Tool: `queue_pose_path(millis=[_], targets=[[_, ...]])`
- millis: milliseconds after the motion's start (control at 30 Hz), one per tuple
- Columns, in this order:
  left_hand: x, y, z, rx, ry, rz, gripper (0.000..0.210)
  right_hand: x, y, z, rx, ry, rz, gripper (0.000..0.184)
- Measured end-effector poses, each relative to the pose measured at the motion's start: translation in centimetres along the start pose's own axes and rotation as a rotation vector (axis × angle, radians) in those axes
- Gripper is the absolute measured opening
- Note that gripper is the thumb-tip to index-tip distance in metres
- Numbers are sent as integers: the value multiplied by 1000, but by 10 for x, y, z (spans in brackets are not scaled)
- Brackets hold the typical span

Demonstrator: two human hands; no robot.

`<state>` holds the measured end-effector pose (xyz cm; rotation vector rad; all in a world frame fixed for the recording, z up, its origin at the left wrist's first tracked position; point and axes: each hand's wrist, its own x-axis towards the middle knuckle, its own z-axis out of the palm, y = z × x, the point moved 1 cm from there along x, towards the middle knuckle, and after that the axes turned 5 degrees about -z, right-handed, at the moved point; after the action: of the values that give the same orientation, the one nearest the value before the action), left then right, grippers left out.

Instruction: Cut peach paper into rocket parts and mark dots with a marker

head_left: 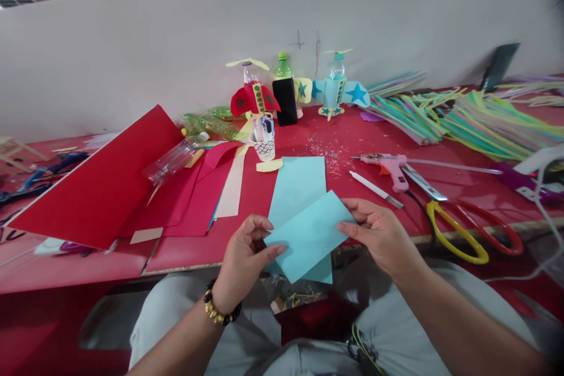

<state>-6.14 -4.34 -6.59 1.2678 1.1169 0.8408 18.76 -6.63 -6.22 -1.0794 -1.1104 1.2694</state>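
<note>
A small light-blue sheet of paper point(311, 238) is held tilted over the table's front edge. My left hand point(247, 261) pinches its left corner between thumb and fingers, a beaded bracelet on the wrist. On the opposite corner, my right hand point(381, 238) is closed with the thumb on top. Beneath it lies a larger light-blue sheet point(302, 179), partly covered and sticking out past the table edge. A white pen point(374, 189) rests to the right of these sheets, near a pink glue gun point(388, 165).
Scissors point(456, 247) with yellow and red handles overhang the front right edge. Red sheets point(189, 205) and a plastic bottle point(174, 158) lie left. A pen cup point(264, 147), bottle planes point(337, 91) and a black phone point(285, 101) stand behind. Coloured strips point(480, 123) are piled right.
</note>
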Motion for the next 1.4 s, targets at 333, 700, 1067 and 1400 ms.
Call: queue_pose_path(millis=[333,700,1067,1400], targets=[[2,2,-5,146,31,-14,39,2,3,-3,15,-86,61,28],[1,0,-5,-89,-67,-96,46,4,3,-4,-128,28,27,22],[0,0,-4,-149,-164,-128,37,7,11,-6,-54,92,25,17],[1,-2,-4,-182,-98,-119,29,7,8,-5,-27,99,15,15]])
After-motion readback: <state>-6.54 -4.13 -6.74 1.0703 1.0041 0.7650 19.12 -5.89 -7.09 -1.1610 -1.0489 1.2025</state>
